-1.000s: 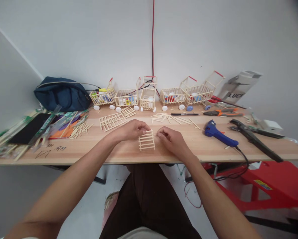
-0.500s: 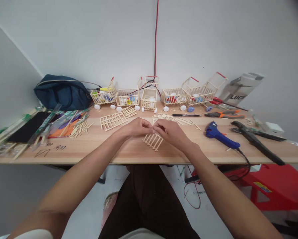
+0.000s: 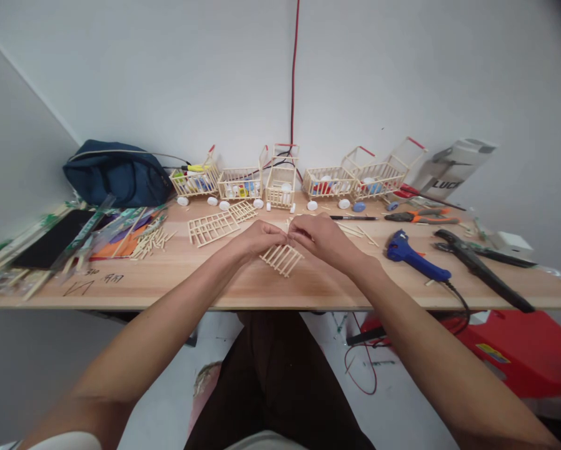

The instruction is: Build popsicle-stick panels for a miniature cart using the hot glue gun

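Stick panel [image 3: 282, 259], a small ladder-like grid of pale wooden sticks, is tilted just above the bench [image 3: 262, 287], and we hold it by its far edge. Our left hand [image 3: 257, 239] and right hand [image 3: 318, 236] meet fingertip to fingertip over that edge, the fingers of both pinched narrow on the thin wood. Behind the panel, along the wall, stands a row of stick carts [image 3: 280, 178] with bottle-cap wheels. Left of the panel lie two larger stick grids [image 3: 219, 224] and a heap of loose sticks [image 3: 152, 240]; farther left sits a dark blue bag [image 3: 116, 174]. Right of the panel rest a blue glue gun [image 3: 414, 255], a black pen [image 3: 353, 217], orange-handled pliers [image 3: 421, 215] and a long black tool [image 3: 481, 269].

We judge the panel fragile: pinched at one edge only, it could twist and a glued rung could snap off under too hard a squeeze. If the grip loosens, it could drop and slide off the bench's near edge.
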`<state>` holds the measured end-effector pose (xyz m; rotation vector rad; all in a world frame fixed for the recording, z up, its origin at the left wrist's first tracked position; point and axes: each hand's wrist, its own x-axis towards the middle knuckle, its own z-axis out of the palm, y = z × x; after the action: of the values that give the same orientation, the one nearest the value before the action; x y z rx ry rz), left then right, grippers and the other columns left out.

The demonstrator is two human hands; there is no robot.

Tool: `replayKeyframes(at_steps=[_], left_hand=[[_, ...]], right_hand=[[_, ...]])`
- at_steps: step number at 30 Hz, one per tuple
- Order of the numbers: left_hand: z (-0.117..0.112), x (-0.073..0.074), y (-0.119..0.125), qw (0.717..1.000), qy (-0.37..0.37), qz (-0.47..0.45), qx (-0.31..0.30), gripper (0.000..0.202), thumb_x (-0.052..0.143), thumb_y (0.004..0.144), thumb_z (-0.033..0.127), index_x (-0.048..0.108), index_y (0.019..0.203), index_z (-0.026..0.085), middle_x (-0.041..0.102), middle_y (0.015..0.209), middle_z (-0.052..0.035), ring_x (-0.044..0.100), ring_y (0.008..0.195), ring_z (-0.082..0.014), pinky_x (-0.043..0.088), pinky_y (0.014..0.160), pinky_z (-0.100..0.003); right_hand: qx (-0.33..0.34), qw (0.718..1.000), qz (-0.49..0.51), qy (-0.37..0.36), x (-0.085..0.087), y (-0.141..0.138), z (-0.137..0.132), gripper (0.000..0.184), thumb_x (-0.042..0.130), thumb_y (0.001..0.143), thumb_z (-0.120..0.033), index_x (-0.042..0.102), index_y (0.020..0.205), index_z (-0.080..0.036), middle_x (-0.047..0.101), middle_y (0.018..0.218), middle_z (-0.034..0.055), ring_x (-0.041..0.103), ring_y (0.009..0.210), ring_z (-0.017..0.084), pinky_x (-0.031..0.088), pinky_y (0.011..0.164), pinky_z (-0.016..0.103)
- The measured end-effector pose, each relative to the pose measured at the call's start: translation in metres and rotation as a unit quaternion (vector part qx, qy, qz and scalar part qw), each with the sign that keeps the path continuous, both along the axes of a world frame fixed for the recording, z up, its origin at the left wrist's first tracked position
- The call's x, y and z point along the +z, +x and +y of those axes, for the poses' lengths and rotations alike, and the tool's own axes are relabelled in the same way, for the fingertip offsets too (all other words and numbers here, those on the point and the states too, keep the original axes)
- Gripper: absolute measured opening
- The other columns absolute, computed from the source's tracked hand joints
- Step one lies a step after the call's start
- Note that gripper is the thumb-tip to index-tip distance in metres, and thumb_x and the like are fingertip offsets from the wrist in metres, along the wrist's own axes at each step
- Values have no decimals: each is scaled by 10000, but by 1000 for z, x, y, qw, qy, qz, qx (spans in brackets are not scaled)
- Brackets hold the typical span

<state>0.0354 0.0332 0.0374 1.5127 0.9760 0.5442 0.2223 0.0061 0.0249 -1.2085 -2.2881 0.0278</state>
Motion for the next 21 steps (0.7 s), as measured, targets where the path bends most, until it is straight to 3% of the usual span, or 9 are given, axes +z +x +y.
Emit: replayKeyframes(at_steps=[6,8,11,15,21], left_hand=[[3,-1,-5,999,32,-35,3,157,643,597,224,747,646,117,672,617,-29,490,585,-105,341,545,-210],[9,-1,-10,998,8,-67,14,141,694,592,219,756,664,114,696,652,-45,538,625,-118,381,578,-212],[22,-3,-20,987,-58,-128,77,148,771,582,201,744,679,93,702,676,-72,603,664,-143,454,635,-237],[45,-7,-29,974,-70,-164,142,114,770,659,189,714,710,103,690,686,-66,613,649,-132,503,649,-252],[73,-23,-20,965,-38,-157,206,132,771,713,187,665,716,109,628,620,-15,555,548,-85,489,591,-224]], right_hand=[[-79,996,-36,1,-5,4,4,165,509,907,-223,612,782,-194,659,763,9,552,704,147,300,723,285],[-119,993,-25,2,-9,16,6,155,508,892,-224,625,796,-189,672,783,32,554,712,162,302,692,284],[-192,981,-11,4,-15,43,8,177,506,869,-247,640,772,-183,669,747,56,533,666,179,279,627,286],[-274,962,11,9,-16,77,5,296,463,880,-330,653,703,-188,619,624,62,498,593,189,243,584,293],[-310,949,59,1,-21,77,-1,412,417,905,-435,678,697,-194,597,554,45,525,569,185,284,578,284]])
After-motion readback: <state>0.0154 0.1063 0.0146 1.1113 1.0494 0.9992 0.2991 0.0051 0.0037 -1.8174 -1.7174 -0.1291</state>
